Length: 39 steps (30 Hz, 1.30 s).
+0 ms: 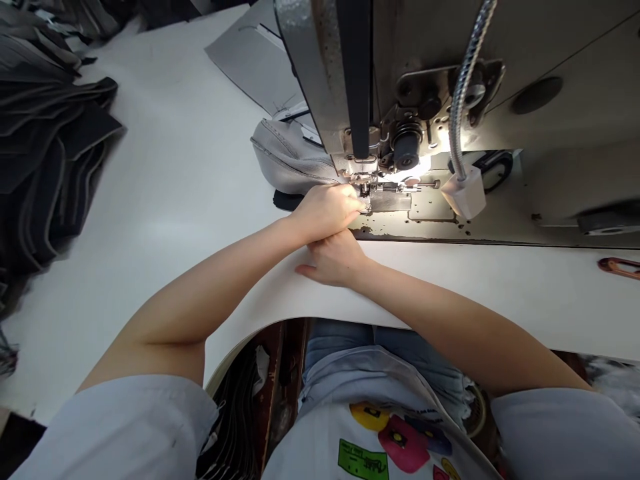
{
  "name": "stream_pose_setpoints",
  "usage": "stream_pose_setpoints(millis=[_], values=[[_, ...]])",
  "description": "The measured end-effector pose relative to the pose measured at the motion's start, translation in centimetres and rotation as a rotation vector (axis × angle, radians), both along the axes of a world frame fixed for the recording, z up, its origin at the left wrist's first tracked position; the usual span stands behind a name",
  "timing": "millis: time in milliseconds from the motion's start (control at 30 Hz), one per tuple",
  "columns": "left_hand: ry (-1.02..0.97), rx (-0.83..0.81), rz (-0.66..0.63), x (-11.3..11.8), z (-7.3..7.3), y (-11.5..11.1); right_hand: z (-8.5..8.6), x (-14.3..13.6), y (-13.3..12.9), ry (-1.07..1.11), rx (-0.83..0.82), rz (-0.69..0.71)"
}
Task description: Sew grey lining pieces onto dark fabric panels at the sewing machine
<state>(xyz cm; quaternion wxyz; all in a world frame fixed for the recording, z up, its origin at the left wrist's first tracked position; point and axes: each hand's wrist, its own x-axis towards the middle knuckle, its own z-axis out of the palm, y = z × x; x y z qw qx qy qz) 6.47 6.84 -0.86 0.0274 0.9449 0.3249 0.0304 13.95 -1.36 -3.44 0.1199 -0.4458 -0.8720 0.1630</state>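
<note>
A grey stitched fabric piece (295,157) lies bunched on the left of the sewing machine's needle and presser foot (366,189). My left hand (327,210) is closed at the front edge of this fabric, fingers curled and pressed together right beside the presser foot. Just below it, my right hand (340,257) is tucked against the left wrist with its thumb pointing left. The left hand covers the right fingers, so their grip is hidden. A black edge (287,201) shows under the fabric.
Stacked dark fabric pieces (55,160) cover the table's left side. A flat grey panel (250,57) lies behind the machine head. The lamp on a flexible neck (465,193) hangs right of the needle. Orange thread snips (620,267) rest at the right edge of the white table (165,167).
</note>
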Motion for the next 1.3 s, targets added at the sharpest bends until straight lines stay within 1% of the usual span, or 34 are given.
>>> stream_pose_setpoints(millis=[133, 200, 267, 333, 367, 400, 433, 500, 533, 600, 667, 767, 900, 1067, 1200, 1300], values=[[0.082, 0.055, -0.012, 0.4, 0.2, 0.2, -0.2, -0.2, 0.3, 0.033, 0.010, -0.017], [0.112, 0.067, -0.005, 0.6, 0.3, 0.3, -0.2, 0.3, 0.5, 0.034, 0.000, 0.005], [0.127, 0.077, -0.002, 0.7, 0.4, 0.4, -0.1, 1.5, 0.5, 0.023, 0.019, 0.067], [0.117, 0.085, -0.004, 0.7, 0.3, 0.2, 0.2, 3.5, 0.2, 0.004, 0.079, 0.124], [0.103, 0.088, -0.003, 0.6, 0.2, 0.1, 0.2, 4.7, 0.0, -0.009, 0.115, 0.124], [0.086, 0.090, -0.002, 0.6, 0.0, -0.1, 0.3, 6.0, -0.2, -0.022, 0.151, 0.096], [0.069, 0.091, 0.000, 0.5, -0.1, -0.2, 0.3, 7.3, -0.4, -0.037, 0.182, 0.038], [0.038, 0.085, 0.017, 0.5, -0.6, -0.6, 0.2, 9.6, -0.5, -0.068, 0.234, -0.128], [0.025, 0.080, 0.035, 0.5, -0.8, -0.8, 0.0, 10.4, -0.4, -0.080, 0.254, -0.200], [0.011, 0.064, 0.074, 0.6, -1.0, -1.1, -0.3, 11.5, 0.0, -0.098, 0.278, -0.277], [0.008, 0.047, 0.124, 0.8, -1.1, -1.3, -0.5, 11.7, 0.6, -0.119, 0.286, -0.276], [-0.012, 0.021, 0.209, 0.9, -0.9, -1.3, -0.5, 11.3, 1.6, -0.163, 0.280, -0.255], [-0.051, -0.011, 0.283, 0.9, -0.4, -1.2, -0.3, 10.8, 2.5, -0.223, 0.255, -0.303], [-0.076, -0.017, 0.304, 0.8, -0.4, -1.2, -0.5, 10.8, 3.0, -0.229, 0.300, -0.221], [-0.105, -0.032, 0.320, 0.7, -0.6, -1.4, -0.7, 10.9, 3.2, -0.230, 0.319, -0.193], [-0.123, -0.038, 0.334, 0.7, -0.7, -1.4, -0.6, 11.0, 3.2, -0.250, 0.320, -0.174]])
